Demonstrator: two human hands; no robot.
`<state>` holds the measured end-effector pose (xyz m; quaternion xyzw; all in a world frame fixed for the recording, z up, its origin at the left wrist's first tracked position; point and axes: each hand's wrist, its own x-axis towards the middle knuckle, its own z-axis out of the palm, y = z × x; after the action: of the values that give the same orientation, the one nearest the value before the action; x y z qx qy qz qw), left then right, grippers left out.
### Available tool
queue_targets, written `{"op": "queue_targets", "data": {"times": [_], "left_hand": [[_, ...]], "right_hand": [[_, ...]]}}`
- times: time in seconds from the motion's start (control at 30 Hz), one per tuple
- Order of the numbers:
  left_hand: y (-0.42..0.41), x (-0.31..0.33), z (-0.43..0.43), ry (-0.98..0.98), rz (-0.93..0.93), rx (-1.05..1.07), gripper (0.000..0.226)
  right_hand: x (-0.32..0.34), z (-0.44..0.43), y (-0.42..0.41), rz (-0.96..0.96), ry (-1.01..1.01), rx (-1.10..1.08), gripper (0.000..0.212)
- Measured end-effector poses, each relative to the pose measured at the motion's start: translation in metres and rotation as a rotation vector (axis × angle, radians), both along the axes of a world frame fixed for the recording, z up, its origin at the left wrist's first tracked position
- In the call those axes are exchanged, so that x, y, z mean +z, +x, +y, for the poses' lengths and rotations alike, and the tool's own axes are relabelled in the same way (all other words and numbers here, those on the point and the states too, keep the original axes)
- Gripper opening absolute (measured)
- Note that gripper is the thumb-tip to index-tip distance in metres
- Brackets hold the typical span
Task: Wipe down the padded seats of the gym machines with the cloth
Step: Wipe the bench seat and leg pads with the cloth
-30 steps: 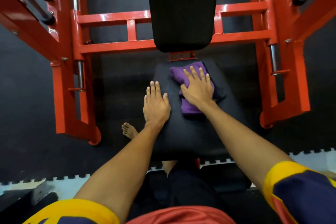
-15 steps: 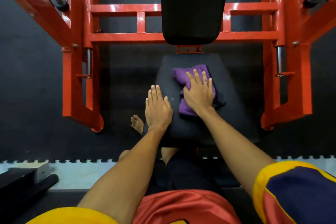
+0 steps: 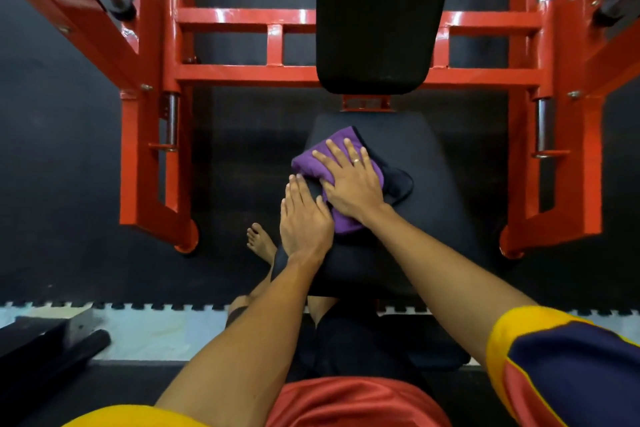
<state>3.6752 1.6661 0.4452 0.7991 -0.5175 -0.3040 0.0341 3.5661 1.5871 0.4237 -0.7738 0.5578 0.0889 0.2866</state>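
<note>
A black padded seat of a red gym machine lies below me in the middle of the view. On it is a folded purple cloth with a dark edge. My right hand presses flat on the cloth with its fingers straight and spread. My left hand rests flat on the seat's left edge, its fingers straight and its thumb touching the right hand. Most of the cloth is hidden under the right hand.
The black backrest pad rises just beyond the seat. Red steel frame uprights stand to the left and to the right. My bare foot is on the dark rubber floor left of the seat. A dark bar lies at lower left.
My right hand has slid the cloth to the left across the seat, up against my left hand. The left hand stays in place on the seat's edge.
</note>
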Motion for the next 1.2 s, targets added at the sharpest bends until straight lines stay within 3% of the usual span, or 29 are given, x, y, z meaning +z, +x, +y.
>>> {"op": "queue_targets", "data": {"times": [0.07, 0.17, 0.27, 0.43, 0.6, 0.67, 0.8, 0.9, 1.1, 1.2], "left_hand": [[-0.001, 0.000, -0.003, -0.006, -0.010, 0.017, 0.064], [-0.003, -0.002, -0.006, 0.006, -0.030, 0.045, 0.062], [-0.003, -0.008, -0.009, 0.035, -0.060, 0.015, 0.065], [-0.006, -0.008, -0.017, 0.051, -0.073, 0.068, 0.079], [-0.005, -0.011, -0.023, 0.065, -0.056, 0.119, 0.071], [-0.006, -0.009, -0.022, 0.068, -0.060, 0.117, 0.071], [-0.005, -0.008, -0.025, 0.074, -0.061, 0.107, 0.073], [-0.004, -0.007, -0.027, 0.099, -0.058, 0.102, 0.075], [-0.003, -0.005, -0.027, 0.096, -0.026, 0.130, 0.073], [-0.003, -0.003, -0.028, 0.095, -0.042, 0.102, 0.073]], "right_hand": [[-0.009, -0.026, 0.011, -0.013, 0.045, 0.073, 0.062], [-0.019, -0.050, 0.005, -0.131, 0.036, 0.372, 0.059], [-0.030, -0.088, -0.016, -0.116, -0.010, 0.528, 0.068], [-0.039, -0.130, 0.014, 0.016, -0.016, 0.317, 0.073], [-0.035, -0.104, 0.042, -0.098, -0.024, 0.558, 0.064], [-0.036, -0.117, 0.039, -0.097, -0.069, 0.557, 0.067], [-0.044, -0.157, 0.037, 0.041, -0.012, 0.231, 0.067], [-0.047, -0.152, 0.042, 0.073, -0.011, 0.151, 0.064], [-0.036, -0.096, 0.036, -0.159, -0.007, 0.380, 0.062], [-0.037, -0.107, 0.022, -0.171, 0.025, 0.438, 0.063]]}}
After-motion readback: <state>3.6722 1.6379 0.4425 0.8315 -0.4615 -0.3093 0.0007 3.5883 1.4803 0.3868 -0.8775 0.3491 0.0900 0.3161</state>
